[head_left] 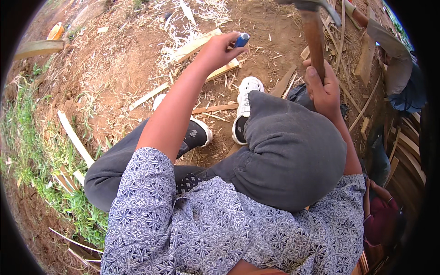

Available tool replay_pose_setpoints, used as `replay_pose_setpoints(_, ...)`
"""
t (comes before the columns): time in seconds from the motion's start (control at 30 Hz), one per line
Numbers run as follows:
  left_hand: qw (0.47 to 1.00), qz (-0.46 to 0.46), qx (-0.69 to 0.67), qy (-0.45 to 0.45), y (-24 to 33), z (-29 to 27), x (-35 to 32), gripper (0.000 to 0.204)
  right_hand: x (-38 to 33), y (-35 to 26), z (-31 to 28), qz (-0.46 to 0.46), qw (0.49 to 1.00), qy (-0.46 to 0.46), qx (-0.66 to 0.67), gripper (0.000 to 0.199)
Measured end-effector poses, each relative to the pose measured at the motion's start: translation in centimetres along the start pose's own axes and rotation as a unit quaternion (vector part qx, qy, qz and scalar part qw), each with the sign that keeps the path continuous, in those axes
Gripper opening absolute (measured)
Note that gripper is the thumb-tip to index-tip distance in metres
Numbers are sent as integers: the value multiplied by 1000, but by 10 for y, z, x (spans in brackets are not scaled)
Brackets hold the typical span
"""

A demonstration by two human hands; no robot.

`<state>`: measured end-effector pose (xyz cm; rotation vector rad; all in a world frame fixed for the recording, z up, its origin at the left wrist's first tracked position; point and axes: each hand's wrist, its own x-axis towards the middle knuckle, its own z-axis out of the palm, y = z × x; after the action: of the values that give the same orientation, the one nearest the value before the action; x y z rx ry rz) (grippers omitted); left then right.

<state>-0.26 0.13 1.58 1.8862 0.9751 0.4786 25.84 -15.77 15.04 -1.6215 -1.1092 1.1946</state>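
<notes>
The left hand is closed around a short blue tool, its grey, round end tipped up toward the eye, above the far middle of the ground; the right hand is wrapped around a hammer, held up toward the ground's far right side, its head partly cut off at the upper rim of the view; a swing that came down off-centre could strike the left fingers, since only a small end of the blue tool stands clear of them; a loose grip or a tilted tool could make a blow glance aside; the tool's lower end is hidden, so whether it meets wood cannot be told; a swing carried too wide could also come near the co-worker's leg on the right; the hammer has a smooth brown wooden handle and a grey metal head with a curved end; the pale board by the left wrist is flat and straight-edged; thin, curled shavings lie over dry reddish soil, with rough grass along the ground's left edge; the white shoes look thick-soled, beneath soft grey trousers.
</notes>
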Motion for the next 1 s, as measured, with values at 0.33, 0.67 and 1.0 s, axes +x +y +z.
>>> replay_pose_setpoints(0.33, 1000, -6, 22, -3, 5, 2, 2, 38, 13, 16, -9, 19, 986, 1, -165, 27)
replay_pose_setpoints(0.67, 998, -20, -6, 62, -15, 2, -4, 33, 14, 60, 21, 39, 995, -44, -82, 23)
replay_pose_setpoints(1.0, 973, -40, -127, 188, -36, -3, -58, 18, 34, 160, 71, 152, 948, -143, -241, 34)
